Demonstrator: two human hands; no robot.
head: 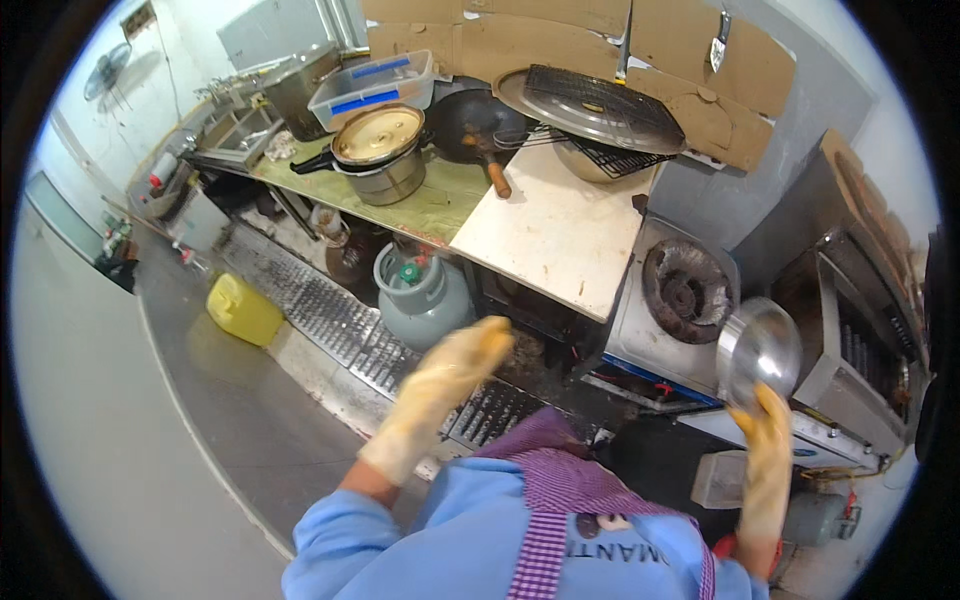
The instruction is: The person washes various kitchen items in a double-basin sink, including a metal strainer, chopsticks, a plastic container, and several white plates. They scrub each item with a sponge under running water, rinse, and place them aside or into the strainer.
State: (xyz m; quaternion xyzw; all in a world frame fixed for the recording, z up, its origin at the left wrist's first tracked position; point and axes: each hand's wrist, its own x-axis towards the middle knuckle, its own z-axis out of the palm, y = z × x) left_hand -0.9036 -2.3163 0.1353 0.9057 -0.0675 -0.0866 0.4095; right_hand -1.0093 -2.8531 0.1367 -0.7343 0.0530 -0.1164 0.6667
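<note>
My right hand point(765, 412), in a cream rubber glove with yellow fingers, grips the near rim of a shiny stainless steel bowl point(761, 351). The bowl is tilted on its side beside the gas burner, its far part slightly blurred. My left hand point(472, 351), gloved the same way, is raised in front of the grey gas cylinder point(421, 296). Its fingers look bunched together, and their inner side is hidden, so whether anything is in them does not show.
A white board point(551, 232) covers part of the counter. Behind it stand a pressure cooker point(382, 169), a wok point(472, 124) and a large metal lid point(517, 94) with wire racks. To the right are a cast burner point(686, 292) and a steel appliance point(855, 352). A yellow jerrycan point(244, 307) stands left.
</note>
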